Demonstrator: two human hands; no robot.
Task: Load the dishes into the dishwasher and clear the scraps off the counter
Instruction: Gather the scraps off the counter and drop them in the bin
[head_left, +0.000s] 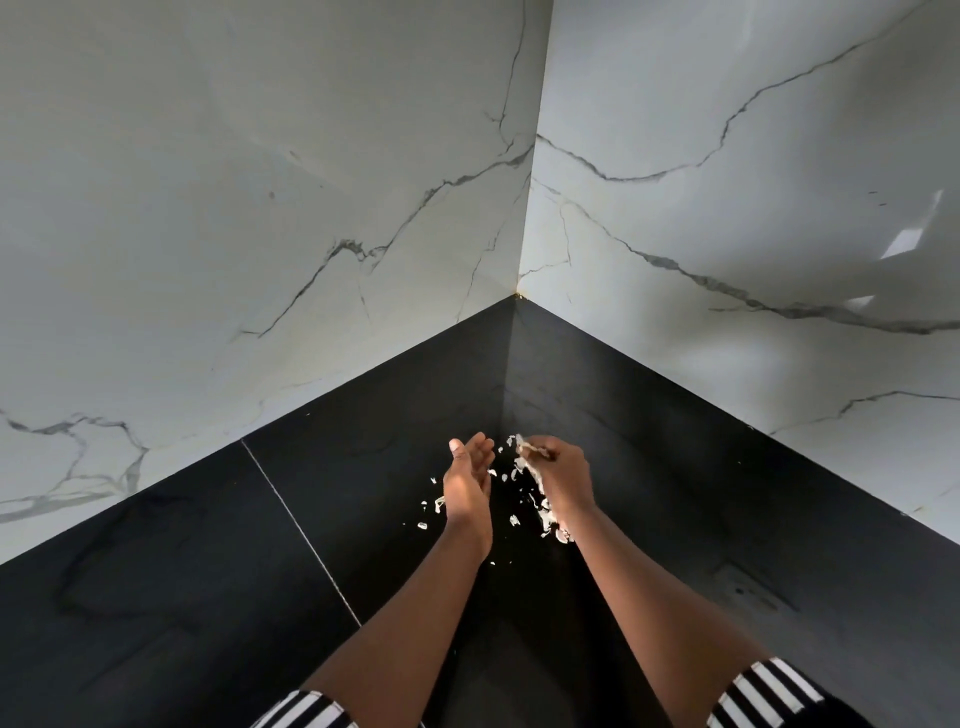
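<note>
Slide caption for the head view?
Right hand pinches pale scraps on a black counter; open left hand beside them, marble walls behind.

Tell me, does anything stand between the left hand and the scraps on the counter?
Nothing visible does. The scraps lie loose on the counter, on both sides of the open left hand. The right hand pinches a few.
</note>
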